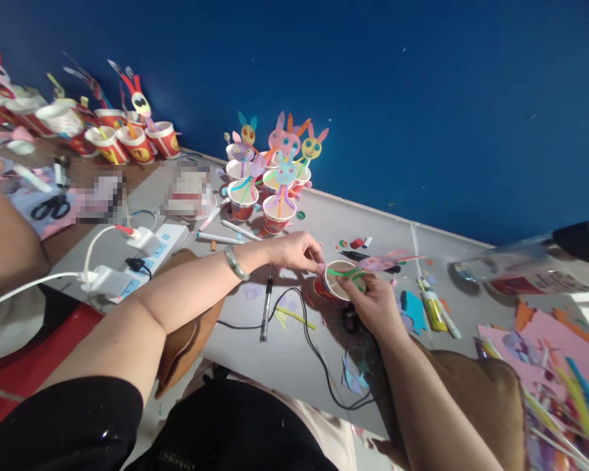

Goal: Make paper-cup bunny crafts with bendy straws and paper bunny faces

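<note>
While our left hand [297, 252] pinches the rim of the light, crushable paper cup [334, 282] on the tabletop [294, 353], our right hand [373, 302] seemingly grips its flimsy green strip [346, 273], best held gently.

The paper cup [330, 285] between the hands is red outside and cream inside, crossed by a green strip [346, 273]. A pink paper rabbit [380, 263] lies beside it on the grey table [294, 353]. Behind stands a deep blue wall [397, 98], and a black cable [319, 356] curls nearby.
</note>
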`<state>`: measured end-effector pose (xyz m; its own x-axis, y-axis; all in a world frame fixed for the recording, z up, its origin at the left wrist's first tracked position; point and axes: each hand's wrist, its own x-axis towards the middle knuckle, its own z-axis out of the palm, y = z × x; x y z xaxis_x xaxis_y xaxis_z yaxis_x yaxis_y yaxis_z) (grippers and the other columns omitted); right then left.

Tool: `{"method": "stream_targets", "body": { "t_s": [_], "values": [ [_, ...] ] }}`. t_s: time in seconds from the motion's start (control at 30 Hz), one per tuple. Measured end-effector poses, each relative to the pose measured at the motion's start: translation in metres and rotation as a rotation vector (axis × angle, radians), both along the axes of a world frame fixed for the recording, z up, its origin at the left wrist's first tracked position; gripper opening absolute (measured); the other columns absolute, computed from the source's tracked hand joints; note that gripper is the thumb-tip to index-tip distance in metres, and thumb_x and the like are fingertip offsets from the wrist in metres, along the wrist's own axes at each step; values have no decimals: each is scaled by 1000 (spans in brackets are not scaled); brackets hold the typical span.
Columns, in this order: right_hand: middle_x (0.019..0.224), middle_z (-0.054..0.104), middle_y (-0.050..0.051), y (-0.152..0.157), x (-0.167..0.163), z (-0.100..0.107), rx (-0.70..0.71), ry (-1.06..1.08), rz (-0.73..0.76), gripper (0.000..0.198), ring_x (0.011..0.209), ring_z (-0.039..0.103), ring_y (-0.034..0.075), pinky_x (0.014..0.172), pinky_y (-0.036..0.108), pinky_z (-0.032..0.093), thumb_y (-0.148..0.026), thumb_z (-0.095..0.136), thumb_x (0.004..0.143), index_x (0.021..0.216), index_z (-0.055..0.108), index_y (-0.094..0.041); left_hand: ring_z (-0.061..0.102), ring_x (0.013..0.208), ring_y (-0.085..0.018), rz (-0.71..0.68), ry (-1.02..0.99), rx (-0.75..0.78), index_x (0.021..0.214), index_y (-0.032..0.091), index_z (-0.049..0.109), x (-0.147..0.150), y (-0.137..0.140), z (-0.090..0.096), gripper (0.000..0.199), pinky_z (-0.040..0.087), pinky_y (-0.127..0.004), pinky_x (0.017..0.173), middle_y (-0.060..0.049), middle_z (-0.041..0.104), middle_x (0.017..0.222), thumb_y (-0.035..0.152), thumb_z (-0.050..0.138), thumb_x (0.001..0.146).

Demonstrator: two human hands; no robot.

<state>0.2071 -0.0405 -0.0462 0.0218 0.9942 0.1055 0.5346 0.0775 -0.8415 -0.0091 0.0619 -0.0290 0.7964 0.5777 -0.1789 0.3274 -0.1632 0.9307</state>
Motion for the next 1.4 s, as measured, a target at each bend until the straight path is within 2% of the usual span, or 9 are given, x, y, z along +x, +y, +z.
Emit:
{"method": "stream_targets", "body": {
  "t_s": [0.23, 0.37, 0.5, 0.7, 0.9, 1.17, 1.4],
  "values": [
    [91, 81, 7, -1, 1, -1, 3, -33, -14, 31, 89, 74, 28, 80, 38, 56, -46, 67, 85, 91, 80, -18, 58, 58, -8, 7, -93, 77, 87, 13, 79, 1, 2, -5, 25, 45, -20, 54, -5, 72, 78, 37, 79, 79],
    [90, 81, 8, 0, 2, -2, -5, -49, -6, 32, 87, 74, 29, 78, 38, 55, -47, 66, 85, 89, 80, -19, 65, 70, -11, -4, -158, 120, 82, 13, 79, 3, 5, -10, 24, 53, -23, 70, -5, 74, 82, 36, 81, 77],
    [86, 80, 8, 0, 3, -2, -12, -58, -8, 32, 82, 74, 28, 72, 36, 55, -46, 65, 85, 88, 80, -19, 68, 78, -12, -35, -185, 145, 83, 14, 80, 5, 8, -14, 22, 54, -25, 80, -5, 76, 86, 36, 81, 78],
    [87, 80, 7, -1, 0, 1, -8, -31, 15, 31, 83, 74, 27, 73, 35, 56, -45, 64, 85, 90, 81, -19, 70, 83, -14, -38, -194, 168, 84, 15, 80, 5, 10, -17, 19, 55, -27, 85, -6, 77, 88, 33, 81, 78],
    [82, 79, 6, -3, 0, 2, -42, -43, -2, 33, 78, 73, 26, 67, 33, 55, -47, 65, 84, 91, 80, -18, 71, 87, -15, -48, -204, 202, 81, 14, 78, 6, 9, -20, 15, 54, -29, 90, -7, 77, 89, 29, 78, 80],
    [93, 81, 7, -2, 0, 0, -40, -32, 8, 36, 88, 74, 27, 75, 34, 56, -50, 66, 86, 97, 80, -18, 70, 87, -16, -54, -204, 255, 78, 14, 77, 6, 5, -15, 10, 53, -31, 95, -6, 75, 84, 24, 77, 79],
    [85, 80, 7, -3, 1, 0, -70, -40, -13, 38, 81, 73, 27, 70, 34, 56, -51, 67, 84, 93, 80, -17, 69, 86, -15, -65, -195, 291, 77, 14, 77, 5, 3, -9, 6, 53, -31, 94, -5, 74, 82, 20, 76, 79]
  ]
}}
